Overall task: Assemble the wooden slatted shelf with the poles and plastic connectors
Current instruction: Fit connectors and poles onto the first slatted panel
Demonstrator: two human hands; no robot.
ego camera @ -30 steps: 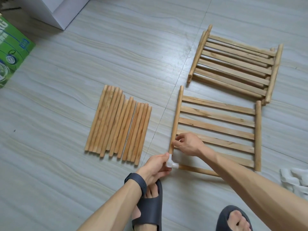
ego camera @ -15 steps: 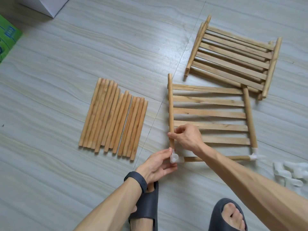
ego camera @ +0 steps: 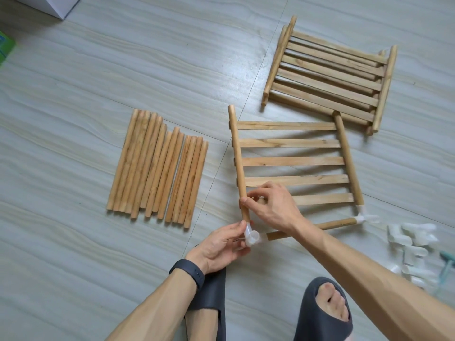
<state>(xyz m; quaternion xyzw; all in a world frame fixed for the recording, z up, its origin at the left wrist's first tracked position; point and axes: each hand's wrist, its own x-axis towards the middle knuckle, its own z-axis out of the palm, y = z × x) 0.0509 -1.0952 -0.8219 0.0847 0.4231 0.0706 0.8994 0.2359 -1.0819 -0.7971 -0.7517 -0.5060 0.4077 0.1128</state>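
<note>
Surface: pale grey tiled floor (ego camera: 103, 70) with a wavy grain pattern and thin grout lines.

Item 1: slatted shelf panel (ego camera: 293, 161), five flat slats between two round side rails, lying flat on the floor at centre right. Its left rail (ego camera: 236, 158) runs toward the person; its right rail ends in a fitted white connector (ego camera: 362, 216).

Item 2: cross pole (ego camera: 327, 225), lying along the near edge of the panel, one end in the fitted connector, the other end in the corner connector at the hands.

Item 3: translucent white plastic corner connector (ego camera: 251, 236), at the near end of the left rail, the rail end touching or just entering its socket; how far in cannot be told.

Left hand (ego camera: 219, 249): fingers curled and pinched closed on the corner connector, thumb on top. Dark wristband (ego camera: 187, 270) on the wrist.

Right hand (ego camera: 269, 207): reaching across the panel, thumb and forefinger closed around the lower part of the left rail just above the connector; remaining fingers loosely bent over the nearest slat.

Item 4: row of loose wooden poles (ego camera: 157, 166), laid side by side, touching, left of the panel and apart from it.

Item 5: stack of further slatted panels (ego camera: 330, 75), beyond the working panel, its near corner just beside the right rail's far end.

Item 6: heap of spare white connectors (ego camera: 413, 244), at the right edge.

Item 7: two dark slide sandals (ego camera: 322, 313) on the person's feet, bottom of view.
</note>
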